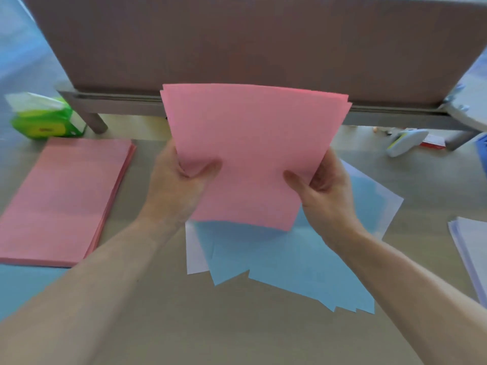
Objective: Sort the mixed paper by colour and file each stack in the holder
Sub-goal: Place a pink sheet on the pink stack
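Note:
A small bundle of pink sheets [253,143] is held up above the middle of the table. My left hand [179,185] grips its lower left edge, thumb on the front. My right hand [326,191] pinches its lower right edge. Under the bundle lies a loose mixed pile of blue sheets [284,259] with white sheets [195,251] showing at its edges. A neat pink stack [66,201] lies flat at the left. A blue stack [23,283] shows at the lower left edge, and a white stack [471,254] at the right edge. No holder is in view.
A green tissue pack [44,117] stands at the back left. A brown partition panel [250,43] on a grey frame closes the back of the table. A white and yellow device [405,140] lies at the back right beside a red and white item [433,142].

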Motion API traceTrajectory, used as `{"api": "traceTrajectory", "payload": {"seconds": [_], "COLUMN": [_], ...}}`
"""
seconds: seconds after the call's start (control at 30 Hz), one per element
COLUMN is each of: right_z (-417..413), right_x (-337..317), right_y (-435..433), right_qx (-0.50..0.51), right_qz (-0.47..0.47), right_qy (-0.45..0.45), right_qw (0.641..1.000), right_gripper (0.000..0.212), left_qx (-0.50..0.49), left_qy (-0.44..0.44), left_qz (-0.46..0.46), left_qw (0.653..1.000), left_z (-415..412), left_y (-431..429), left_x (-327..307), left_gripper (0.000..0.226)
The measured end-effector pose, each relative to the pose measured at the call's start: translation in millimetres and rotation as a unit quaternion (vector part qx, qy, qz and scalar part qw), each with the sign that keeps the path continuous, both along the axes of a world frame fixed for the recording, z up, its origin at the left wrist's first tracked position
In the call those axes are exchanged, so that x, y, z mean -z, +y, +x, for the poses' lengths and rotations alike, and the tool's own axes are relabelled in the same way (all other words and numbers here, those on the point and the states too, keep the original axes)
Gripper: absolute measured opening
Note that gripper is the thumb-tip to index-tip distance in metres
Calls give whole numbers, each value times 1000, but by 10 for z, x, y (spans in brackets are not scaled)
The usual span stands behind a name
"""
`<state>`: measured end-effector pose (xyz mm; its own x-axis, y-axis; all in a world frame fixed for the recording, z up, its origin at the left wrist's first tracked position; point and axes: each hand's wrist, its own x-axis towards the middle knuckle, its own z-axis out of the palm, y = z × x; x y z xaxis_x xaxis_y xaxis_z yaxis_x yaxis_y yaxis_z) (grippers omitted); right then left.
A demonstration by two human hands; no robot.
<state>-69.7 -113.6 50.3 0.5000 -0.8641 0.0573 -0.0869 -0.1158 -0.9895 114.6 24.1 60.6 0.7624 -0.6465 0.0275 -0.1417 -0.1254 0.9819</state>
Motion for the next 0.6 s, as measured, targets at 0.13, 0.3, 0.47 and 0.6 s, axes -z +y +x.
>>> {"api": "traceTrajectory", "payload": {"seconds": [0.13, 0.3, 0.47, 0.6], "right_z": [-6, 114, 492, 1179], "right_x": [102, 193, 25, -232], "right_y": [113, 193, 360, 685], "right_qx": [-16, 25, 48, 15], "right_qz": [10, -32, -72, -121], "right_qy": [35, 90, 57, -17], "right_qw": [999, 995, 995, 992], "right_gripper": [39, 31, 26, 24], "left_qx": [-15, -18, -74, -99], "left_qy": [6, -1, -21, -68], "left_qz": [0, 40, -28, -94], "left_qw": [1000, 999, 997, 988], "left_z": [-72, -210, 153, 846], "left_y": [50, 55, 246, 623], "left_x": [116, 279, 67, -193], "left_gripper": [56, 43, 35, 34]}}
